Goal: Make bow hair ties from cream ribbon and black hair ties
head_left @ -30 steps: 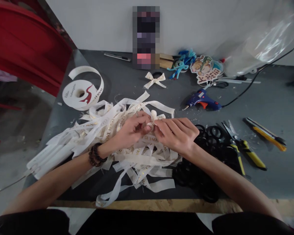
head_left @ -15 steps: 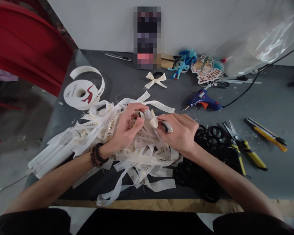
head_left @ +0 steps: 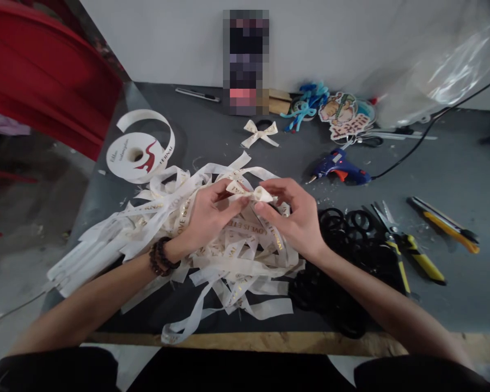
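Note:
A cream ribbon bow (head_left: 261,194) with gold lettering is pinched between both hands, above the pile of cut ribbons (head_left: 245,267). My left hand (head_left: 210,212), closed, grips its left side with thumb and forefinger. On the other side, the thumb and fingers of my right hand (head_left: 296,215) close on the right loop. Part of the bow's underside is hidden by the fingers. Farther back lies another cream bow (head_left: 260,134) with a black hair tie (head_left: 263,124) behind it. Many black hair ties (head_left: 343,261) are heaped beside my right forearm.
A ribbon spool (head_left: 134,158) lies at the left, a blue glue gun (head_left: 338,166) at the right with its cable trailing back. Yellow-handled scissors (head_left: 416,256) and a yellow utility knife (head_left: 445,223) lie farther right. A white power strip (head_left: 85,261) sits at the left edge.
My left hand has moved in and taken hold of the bow's left side. My right hand has turned and shifted slightly, and the bow now faces up, spread between both hands.

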Available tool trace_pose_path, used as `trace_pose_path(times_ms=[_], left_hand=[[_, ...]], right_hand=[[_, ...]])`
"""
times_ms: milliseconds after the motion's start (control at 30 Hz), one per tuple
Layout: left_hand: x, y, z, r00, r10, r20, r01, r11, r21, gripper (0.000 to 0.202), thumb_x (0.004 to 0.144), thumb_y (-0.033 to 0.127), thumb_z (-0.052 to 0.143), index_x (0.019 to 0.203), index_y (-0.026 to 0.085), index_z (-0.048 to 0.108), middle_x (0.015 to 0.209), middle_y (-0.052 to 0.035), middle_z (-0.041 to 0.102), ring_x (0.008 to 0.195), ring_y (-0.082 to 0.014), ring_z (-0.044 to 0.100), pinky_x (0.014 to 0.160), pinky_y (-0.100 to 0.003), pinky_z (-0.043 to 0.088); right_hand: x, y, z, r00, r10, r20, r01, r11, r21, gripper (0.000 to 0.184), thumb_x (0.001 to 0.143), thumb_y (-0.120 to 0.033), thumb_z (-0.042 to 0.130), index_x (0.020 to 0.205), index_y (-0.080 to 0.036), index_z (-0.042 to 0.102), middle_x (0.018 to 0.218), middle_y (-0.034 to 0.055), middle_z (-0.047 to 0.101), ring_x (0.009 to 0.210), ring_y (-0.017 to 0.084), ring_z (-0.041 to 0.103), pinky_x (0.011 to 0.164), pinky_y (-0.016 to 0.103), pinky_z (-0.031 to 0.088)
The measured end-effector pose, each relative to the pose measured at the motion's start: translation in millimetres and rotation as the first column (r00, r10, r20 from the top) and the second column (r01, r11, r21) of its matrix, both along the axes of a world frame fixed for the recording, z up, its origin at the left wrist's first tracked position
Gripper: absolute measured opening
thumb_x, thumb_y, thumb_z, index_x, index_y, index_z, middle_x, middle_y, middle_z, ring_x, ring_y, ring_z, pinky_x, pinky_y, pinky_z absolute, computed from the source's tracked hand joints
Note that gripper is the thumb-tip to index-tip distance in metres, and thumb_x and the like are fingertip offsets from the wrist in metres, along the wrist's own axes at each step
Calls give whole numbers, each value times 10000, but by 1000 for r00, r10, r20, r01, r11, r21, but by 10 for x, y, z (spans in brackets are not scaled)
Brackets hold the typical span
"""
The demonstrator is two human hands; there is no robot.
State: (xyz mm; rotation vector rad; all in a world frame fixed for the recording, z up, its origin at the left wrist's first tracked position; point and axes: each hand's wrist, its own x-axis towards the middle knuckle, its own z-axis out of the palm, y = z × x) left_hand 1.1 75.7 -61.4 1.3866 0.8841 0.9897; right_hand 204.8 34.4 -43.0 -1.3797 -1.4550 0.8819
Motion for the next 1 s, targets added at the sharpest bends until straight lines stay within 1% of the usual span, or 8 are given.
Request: trace_pose_path(times_ms=[100, 167, 300, 433, 633, 767, 933, 1000], left_hand=[[-4, 10, 24, 998, -40, -38, 40, 999, 6, 174, 944, 359, 784, 1016, 222, 706, 852, -4, 678, 623, -107, 553, 544, -232, 461], [-9, 15, 24, 995, -44, -85, 52, 994, 92, 159, 939, 336, 784, 1034, 228, 717, 894, -13, 690, 626, -102, 549, 537, -228, 445], [-21, 4, -13, 987, -78, -138, 95, 988, 123, 243, 897, 351, 835, 1096, 238, 753, 1042, -58, 742, 702, -121, 623, 548, -235, 457], [-24, -11, -64, 989, -87, -120, 93, 995, 46, 214, 900, 383, 837, 1044, 236, 776, 785, -18, 717, 506, -86, 493, 433, -227, 331], [-24, 1, -59, 977, -172, -125, 171, 985, -18, 175, 891, 384, 843, 959, 236, 781, 641, 30, 589, 454, -61, 328, 405, -233, 212], [-31, 2, -35, 957, -255, -140, 250, 967, -50, 161, 908, 378, 822, 946, 233, 763, 541, 67, 414, 446, -66, 280, 404, -236, 176], [-14, 3, -26, 970, -226, -85, 220, 973, -75, 159, 923, 366, 791, 925, 216, 738, 674, 22, 549, 508, -77, 400, 429, -226, 278], [-8, 10, -37, 982, -185, -37, 180, 978, -104, 168, 914, 370, 803, 944, 218, 738, 695, 16, 561, 518, -85, 429, 428, -227, 309]], right_hand=[[32, 27, 50, 994, -49, 97, 38, 993, 108, 149, 910, -338, 793, 1046, -276, 800, 1046, -4, 823, 947, 186, 737, 832, 351, 543], [33, 41, 45, 992, -81, 99, 69, 990, 122, 66, 936, -316, 761, 933, -269, 807, 930, -16, 823, 850, 167, 731, 789, 337, 547], [8, 37, 1, 994, -102, 49, 98, 993, 72, 137, 928, -378, 784, 883, -250, 793, 836, -14, 795, 706, 140, 682, 649, 293, 533], [-13, 10, -3, 996, -75, 52, 73, 997, 34, 204, 918, -428, 796, 854, -235, 778, 771, -14, 770, 630, 123, 656, 563, 264, 489], [22, 22, 37, 993, -70, 92, 66, 997, 50, 172, 929, -415, 796, 884, -249, 804, 808, -16, 795, 666, 131, 697, 624, 268, 536], [53, 20, 38, 987, -36, 156, 20, 995, 101, 161, 963, -412, 763, 933, -261, 812, 894, -10, 820, 769, 147, 742, 707, 280, 561], [74, -1, -9, 998, 45, 38, -46, 998, 33, 257, 976, -466, 735, 1147, -275, 753, 868, -12, 809, 711, 150, 726, 607, 280, 526], [76, 5, -22, 998, 57, -17, -56, 998, 36, 343, 934, -463, 781, 1217, -276, 723, 894, -7, 810, 759, 165, 741, 642, 292, 554]])
